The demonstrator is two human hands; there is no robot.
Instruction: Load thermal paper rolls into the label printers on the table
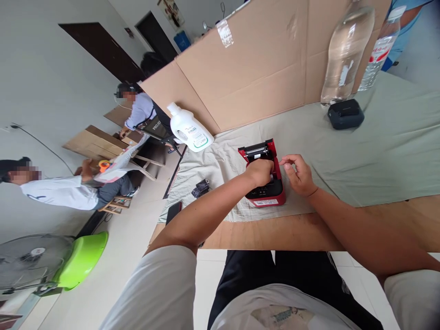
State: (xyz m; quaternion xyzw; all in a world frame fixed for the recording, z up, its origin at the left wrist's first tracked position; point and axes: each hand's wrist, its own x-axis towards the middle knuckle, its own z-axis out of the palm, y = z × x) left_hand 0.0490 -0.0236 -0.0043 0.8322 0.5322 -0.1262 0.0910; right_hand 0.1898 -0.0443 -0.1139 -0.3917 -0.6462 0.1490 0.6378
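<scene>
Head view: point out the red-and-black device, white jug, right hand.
Red-and-black device (270, 189): head view, black top face.
White jug (194, 131): head view, side of its body.
Right hand (300, 176): head view, middle of the hand.

Makeshift workroom: cardboard partition (261, 68), cloth-covered table (374, 160), seated co-worker (65, 195).

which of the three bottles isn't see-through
The white plastic bottle with a handle, leftmost and opaque; the large clear plastic bottle and smaller red-labelled plastic bottle are transparent.
</scene>
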